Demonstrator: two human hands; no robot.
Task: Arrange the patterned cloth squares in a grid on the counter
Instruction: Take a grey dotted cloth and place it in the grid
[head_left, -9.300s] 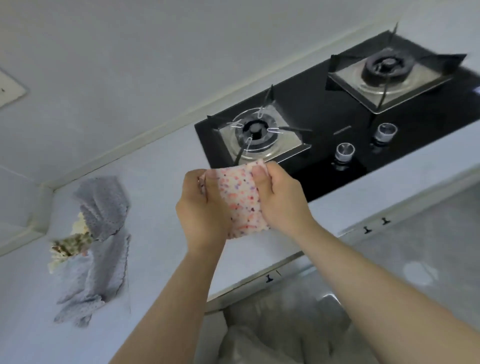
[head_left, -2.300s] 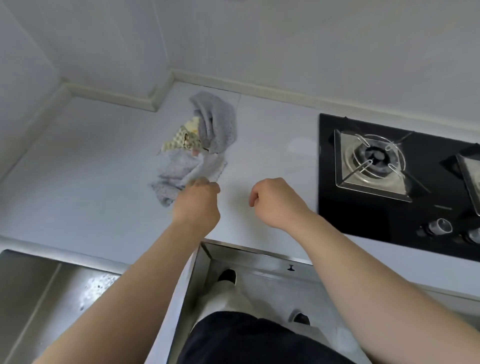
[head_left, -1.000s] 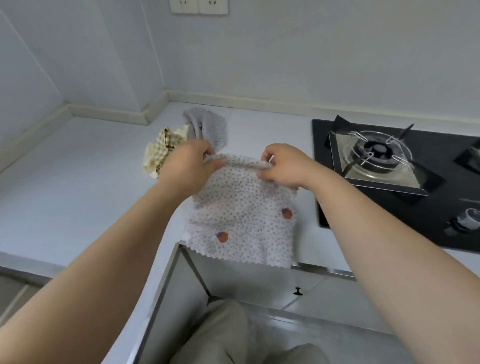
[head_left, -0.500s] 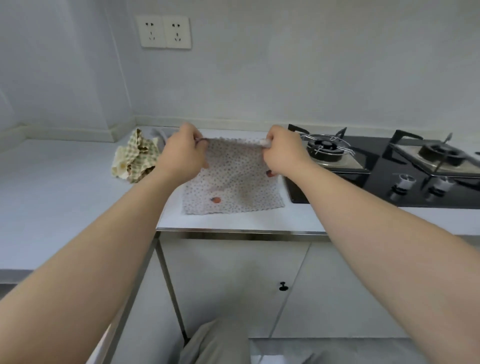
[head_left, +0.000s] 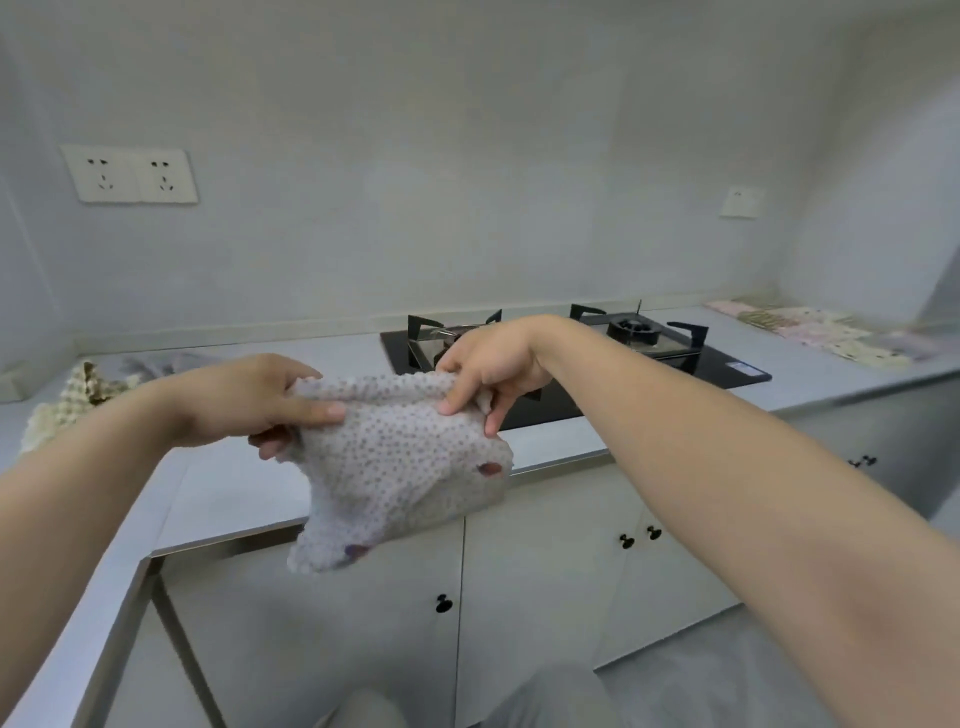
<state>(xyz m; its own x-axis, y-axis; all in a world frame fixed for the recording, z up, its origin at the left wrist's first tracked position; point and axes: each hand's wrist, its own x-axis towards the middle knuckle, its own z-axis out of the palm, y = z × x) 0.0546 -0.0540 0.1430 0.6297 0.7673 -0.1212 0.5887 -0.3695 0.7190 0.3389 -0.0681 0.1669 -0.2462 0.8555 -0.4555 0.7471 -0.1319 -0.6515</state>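
Dotted cloth (head_left: 395, 467) is in the air over the counter's (head_left: 234, 483) front edge, left of the hob (head_left: 597, 358). Your left hand (head_left: 260, 402) pinches one top corner and your right hand (head_left: 493, 364) pinches the other, so the fabric sags between them. Draw the top edge taut, carry it to the laid squares (head_left: 810, 332) at the far right end, and lower it flat beside a neighbour. The grid is blurred, so no free slot can be read. The pile (head_left: 57, 410) at the left end is partly behind your forearm.
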